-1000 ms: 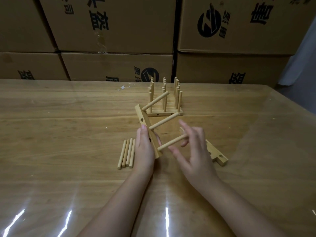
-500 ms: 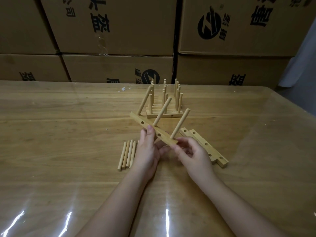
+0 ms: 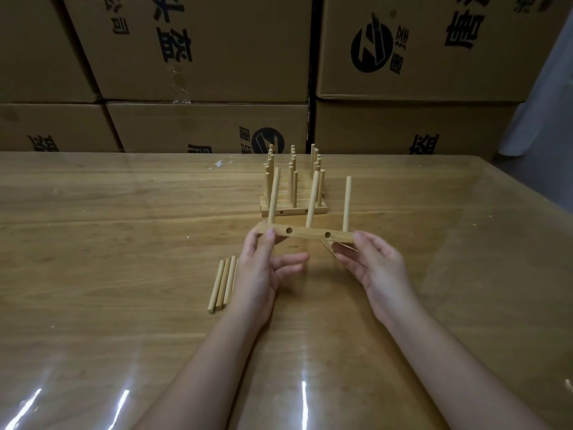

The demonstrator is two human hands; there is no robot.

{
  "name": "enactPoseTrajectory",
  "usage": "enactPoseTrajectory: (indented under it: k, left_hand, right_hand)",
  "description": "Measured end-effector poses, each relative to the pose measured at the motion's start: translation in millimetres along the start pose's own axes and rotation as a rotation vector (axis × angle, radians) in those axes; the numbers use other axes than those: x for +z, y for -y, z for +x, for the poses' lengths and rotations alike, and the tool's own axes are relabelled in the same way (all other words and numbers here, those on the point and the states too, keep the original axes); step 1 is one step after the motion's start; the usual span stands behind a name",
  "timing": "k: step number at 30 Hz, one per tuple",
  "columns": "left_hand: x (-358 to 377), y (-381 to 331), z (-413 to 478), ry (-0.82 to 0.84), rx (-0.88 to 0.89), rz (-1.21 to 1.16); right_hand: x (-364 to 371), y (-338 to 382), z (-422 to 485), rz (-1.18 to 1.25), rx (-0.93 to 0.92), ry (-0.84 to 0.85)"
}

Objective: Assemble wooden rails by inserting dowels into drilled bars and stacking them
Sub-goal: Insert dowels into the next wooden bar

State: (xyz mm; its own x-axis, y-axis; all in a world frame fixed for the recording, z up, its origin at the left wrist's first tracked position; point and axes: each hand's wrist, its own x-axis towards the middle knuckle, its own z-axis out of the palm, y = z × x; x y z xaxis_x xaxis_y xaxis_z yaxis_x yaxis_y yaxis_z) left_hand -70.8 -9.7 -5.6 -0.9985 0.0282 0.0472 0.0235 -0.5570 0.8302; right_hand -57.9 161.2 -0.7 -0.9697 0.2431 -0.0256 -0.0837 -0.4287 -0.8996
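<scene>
Left hand (image 3: 259, 274) and right hand (image 3: 376, 268) pinch ends of drilled bar (image 3: 305, 234), three dowels (image 3: 311, 198) upright, near stacked rails (image 3: 293, 193).

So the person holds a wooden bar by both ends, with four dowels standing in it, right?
Not quite. The head view shows three dowels standing in the wooden bar, not four. The left hand and right hand do hold it by both ends.
</scene>
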Motion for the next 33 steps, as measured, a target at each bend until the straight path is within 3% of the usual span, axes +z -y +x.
enactPoseTrajectory:
  k: [15,18,25,30,33]
  left_hand:
    - [-7.5,-1.4,4.3,-0.074,0.061,0.008]
    - [-6.0,-1.5,1.8,-0.127,0.083,0.151]
    - [-4.8,-7.8,-8.3,-0.146,0.174,0.82]
    - [-3.6,-25.9,-4.5,-0.062,-0.065,1.025]
    - [-5.3,-33.7,-1.4,-0.027,-0.068,1.071]
  right_hand:
    - [-1.5,-1.1,2.7,-0.025,-0.009,0.045]
    - [-4.2,2.4,3.7,-0.006,0.006,0.025]
    - [-11.2,14.8,7.4,-0.033,-0.018,-0.019]
    - [-13.6,12.7,9.8,-0.164,-0.123,-0.026]
    - [-14.0,6.8,13.9,-0.257,-0.179,-0.03]
